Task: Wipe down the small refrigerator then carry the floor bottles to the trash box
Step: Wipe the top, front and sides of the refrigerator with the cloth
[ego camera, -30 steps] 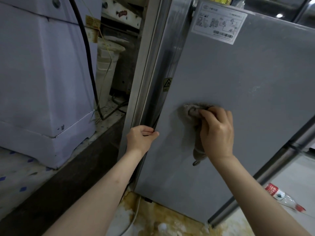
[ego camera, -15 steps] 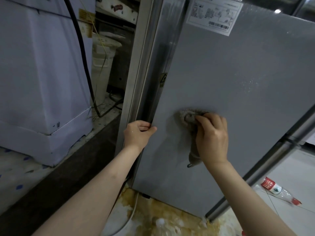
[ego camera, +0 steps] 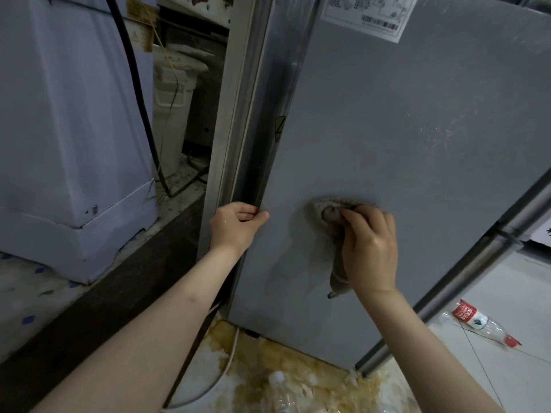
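While the right hand (ego camera: 369,248) bunches a grey cloth (ego camera: 335,222) under curled fingers and presses it flat to the side panel of the refrigerator (ego camera: 417,129), the left hand (ego camera: 235,228) hooks its fingers around the panel's front edge, thumb on the grey face, apparently steadying the cabinet. Both grips are closed on something: the right on the cloth, the left on the fridge's edge. A limp tail of the cloth hangs below the right palm, and its nubby, towel-like top peeks out above the knuckles.

Above and to the right of the cloth, the panel is smooth, matt grey metal with a pale speckled smear of residue, so the unwiped area seems to lie up and away from the right grip, which is the nearer hand to it. A white label (ego camera: 363,16) sits at the panel's top. Left of the left grip runs a dark, grimy door gasket channel.

Below both grips the floor (ego camera: 298,371) is stained yellow-brown. A clear plastic bottle (ego camera: 280,391) stands or lies there, almost beneath the arms; its exact pose is hard to tell. Another crumpled bottle with a red label and red cap (ego camera: 483,326) lies on its side on pale tile, down and right of the right grip, long axis slanting away to the right. No trash box is in view.
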Demonstrator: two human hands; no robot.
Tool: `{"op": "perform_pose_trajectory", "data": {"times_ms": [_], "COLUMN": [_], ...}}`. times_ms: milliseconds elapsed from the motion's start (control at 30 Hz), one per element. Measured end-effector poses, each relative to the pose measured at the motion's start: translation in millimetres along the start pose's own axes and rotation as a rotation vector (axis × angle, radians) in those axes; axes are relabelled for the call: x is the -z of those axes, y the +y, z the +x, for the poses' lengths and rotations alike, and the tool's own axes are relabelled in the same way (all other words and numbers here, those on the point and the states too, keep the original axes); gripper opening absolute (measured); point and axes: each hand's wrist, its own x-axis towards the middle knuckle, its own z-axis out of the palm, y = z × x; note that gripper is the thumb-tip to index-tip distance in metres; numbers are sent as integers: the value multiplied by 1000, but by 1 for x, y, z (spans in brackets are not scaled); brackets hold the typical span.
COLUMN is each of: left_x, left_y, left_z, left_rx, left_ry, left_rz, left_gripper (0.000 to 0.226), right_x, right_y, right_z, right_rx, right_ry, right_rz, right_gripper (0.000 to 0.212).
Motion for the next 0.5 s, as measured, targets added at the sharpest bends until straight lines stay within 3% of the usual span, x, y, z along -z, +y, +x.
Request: {"op": "perform_pose_trajectory", "data": {"times_ms": [167,500], "left_x": [-1,3], "left_y": [-2,0], "left_z": [0,-2], "left_rx": [-3,-47], "left_ry": [10,-3], "left_rz": [5,64], "left_gripper": [30,26], "right_x": [-2,-3], "right_y": [1,7], "right_z": [-2,-30], "right_rx": [5,114], "right_ry": [6,-178], "right_rz": [-13,-45], "right_gripper": [19,20]}}
